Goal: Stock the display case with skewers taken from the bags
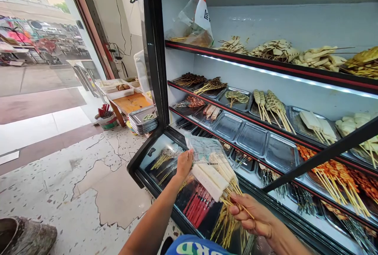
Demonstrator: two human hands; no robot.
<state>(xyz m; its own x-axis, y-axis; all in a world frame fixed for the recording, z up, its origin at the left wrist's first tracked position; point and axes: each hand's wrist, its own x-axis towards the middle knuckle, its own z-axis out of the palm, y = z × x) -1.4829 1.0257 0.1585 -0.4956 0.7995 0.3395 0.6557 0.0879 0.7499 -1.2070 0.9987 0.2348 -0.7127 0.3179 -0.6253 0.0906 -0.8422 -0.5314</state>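
Observation:
My left hand [184, 163] pinches the edge of a clear printed plastic bag [203, 148]. Flat white food skewers [208, 180] lie partly inside it, their wooden sticks pointing toward me. Those stick ends are gripped by my right hand [252, 212], with thumb and fingers closed around them. Both hands are above the lower glass front [155, 160] of a display cabinet. Red-handled skewers [196, 207] and more thin sticks [226, 227] show below the bag.
Metal trays [252, 139] and several kinds of skewers line the cabinet shelves. A dark bar [321, 156] slants across the right side. Left of the cabinet are stacked trays [143, 123], a wooden table [131, 103] and a bucket [106, 121]. The floor [118, 196] is cracked.

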